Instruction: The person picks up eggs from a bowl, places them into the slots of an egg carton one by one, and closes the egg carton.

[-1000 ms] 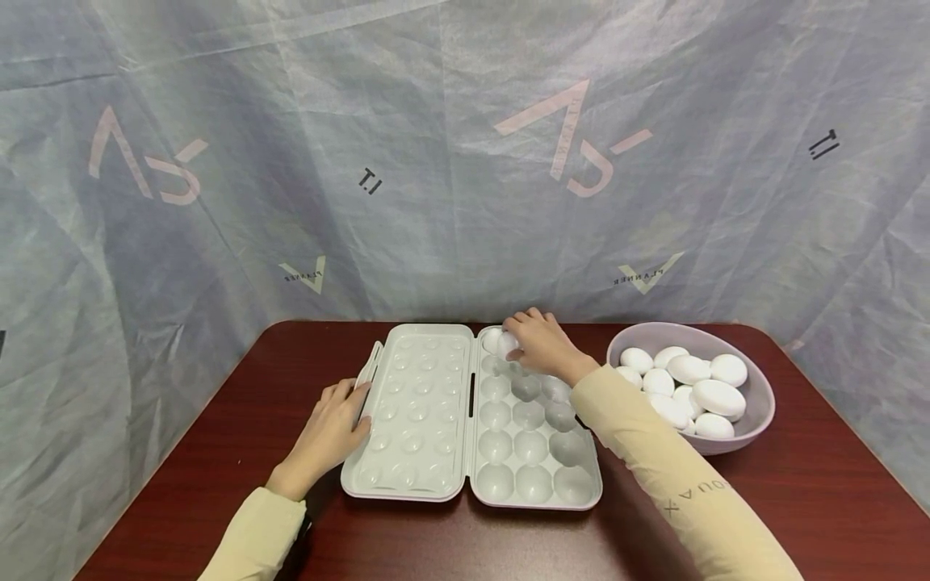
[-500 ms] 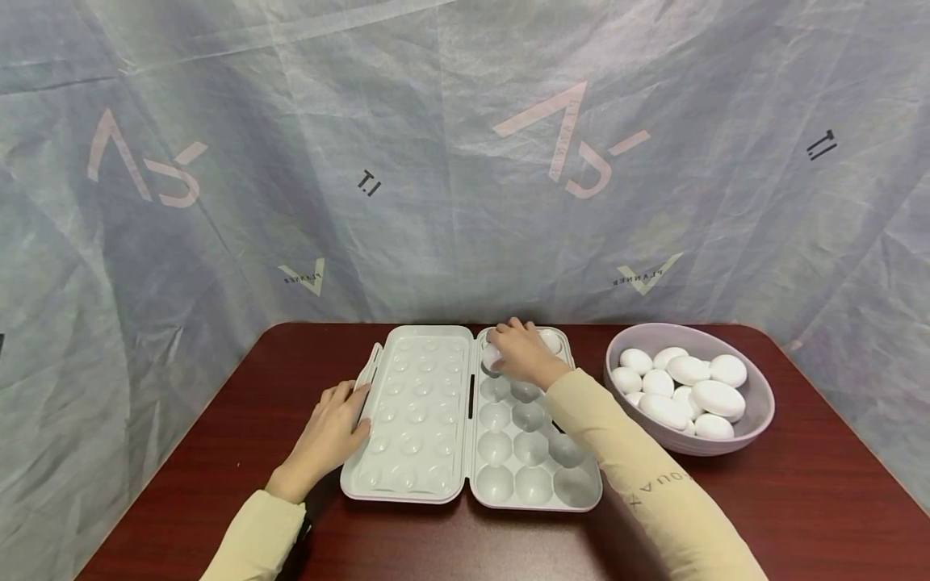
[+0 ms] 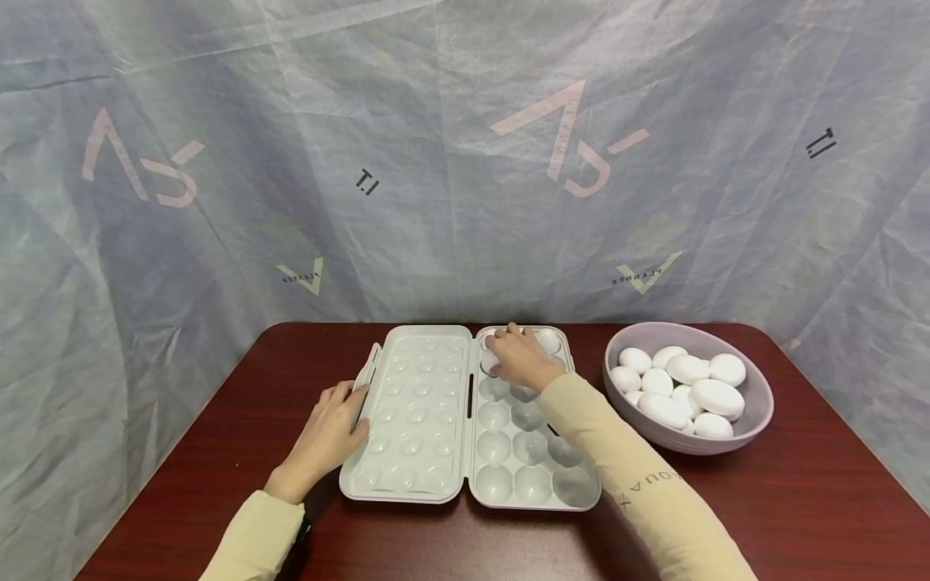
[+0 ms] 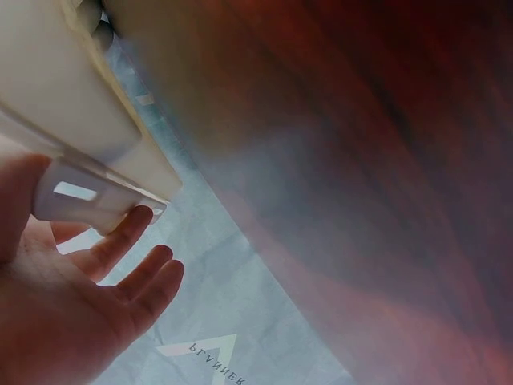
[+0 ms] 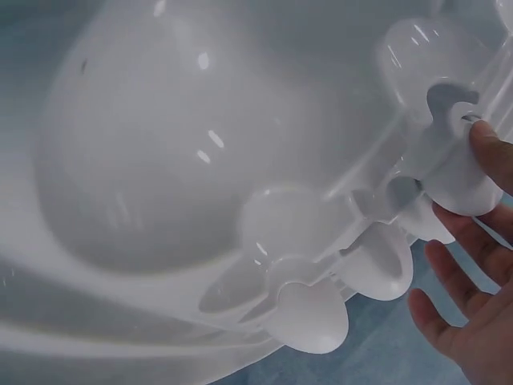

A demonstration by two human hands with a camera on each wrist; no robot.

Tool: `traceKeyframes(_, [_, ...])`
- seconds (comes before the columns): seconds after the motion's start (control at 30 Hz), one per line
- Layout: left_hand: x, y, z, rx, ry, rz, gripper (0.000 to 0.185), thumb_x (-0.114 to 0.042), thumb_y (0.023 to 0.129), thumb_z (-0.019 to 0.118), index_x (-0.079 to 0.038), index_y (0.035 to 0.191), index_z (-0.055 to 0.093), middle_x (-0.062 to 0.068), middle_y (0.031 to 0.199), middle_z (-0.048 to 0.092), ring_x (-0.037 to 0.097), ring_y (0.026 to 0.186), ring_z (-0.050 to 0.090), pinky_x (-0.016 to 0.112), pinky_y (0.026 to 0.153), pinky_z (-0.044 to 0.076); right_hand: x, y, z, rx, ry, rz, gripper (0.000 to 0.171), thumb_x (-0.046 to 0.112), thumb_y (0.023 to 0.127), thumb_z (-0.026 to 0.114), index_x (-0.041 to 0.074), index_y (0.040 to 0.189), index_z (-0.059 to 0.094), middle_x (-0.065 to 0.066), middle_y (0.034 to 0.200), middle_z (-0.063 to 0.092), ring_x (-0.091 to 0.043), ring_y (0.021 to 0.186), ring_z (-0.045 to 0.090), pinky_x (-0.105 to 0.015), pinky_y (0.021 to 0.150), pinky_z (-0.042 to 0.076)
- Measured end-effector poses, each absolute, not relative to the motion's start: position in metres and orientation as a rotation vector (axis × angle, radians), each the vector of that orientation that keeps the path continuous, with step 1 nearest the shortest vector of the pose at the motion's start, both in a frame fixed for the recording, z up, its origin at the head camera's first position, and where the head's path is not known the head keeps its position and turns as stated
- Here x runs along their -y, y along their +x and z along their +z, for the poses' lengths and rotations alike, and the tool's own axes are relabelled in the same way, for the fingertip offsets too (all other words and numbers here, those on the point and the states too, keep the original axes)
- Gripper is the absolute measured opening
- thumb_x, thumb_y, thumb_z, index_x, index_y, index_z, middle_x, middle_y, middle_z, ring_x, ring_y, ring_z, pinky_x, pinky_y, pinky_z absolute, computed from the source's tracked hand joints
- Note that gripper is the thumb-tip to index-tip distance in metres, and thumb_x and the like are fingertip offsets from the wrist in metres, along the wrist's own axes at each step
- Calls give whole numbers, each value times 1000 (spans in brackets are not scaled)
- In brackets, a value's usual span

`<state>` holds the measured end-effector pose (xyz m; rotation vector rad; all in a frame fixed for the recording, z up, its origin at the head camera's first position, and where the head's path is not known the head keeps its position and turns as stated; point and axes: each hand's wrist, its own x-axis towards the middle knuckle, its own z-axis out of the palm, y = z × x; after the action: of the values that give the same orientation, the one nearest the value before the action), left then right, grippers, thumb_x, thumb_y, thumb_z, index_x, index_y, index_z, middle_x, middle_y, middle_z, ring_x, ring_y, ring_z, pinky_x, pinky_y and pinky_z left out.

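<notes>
A white egg carton lies unfolded, its lid (image 3: 407,468) on the left and its cupped tray (image 3: 512,472) on the right. My left hand (image 3: 330,428) holds the narrow latch flap (image 4: 84,196) along the lid's outer edge. Over the tray's far left part, my right hand (image 3: 521,355) pinches a white egg (image 5: 461,180) between thumb and fingers, at the second cup of the left column. Eggs fill the back row, with one egg (image 3: 548,341) showing at its right end; my fingers partly cover the others. The right wrist view shows these eggs (image 5: 313,317) seated in a line.
A pale mauve bowl (image 3: 759,420) heaped with white eggs (image 3: 718,399) stands to the right of the carton. Everything rests on a dark red-brown table (image 3: 240,452). A grey printed cloth (image 3: 450,202) hangs behind the table's back edge.
My right hand has come left and slightly nearer with the egg, from above the back row to the second row's left cup. The left hand stays on the flap.
</notes>
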<state>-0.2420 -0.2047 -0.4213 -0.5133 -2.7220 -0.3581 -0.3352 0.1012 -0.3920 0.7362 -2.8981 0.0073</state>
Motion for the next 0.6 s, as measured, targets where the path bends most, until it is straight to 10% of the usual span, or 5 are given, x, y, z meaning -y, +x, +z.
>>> traceKeyframes(0.6, [205,-241,-421,2724,-516,-345,48,-12,79,64,3,124,53,24,120,50,43,111,45,54,82,41,-100,-333,-391,2925,656,8,41,35,77,70,10,108,58,-8,109,61,-31,106,49,-52,90,37])
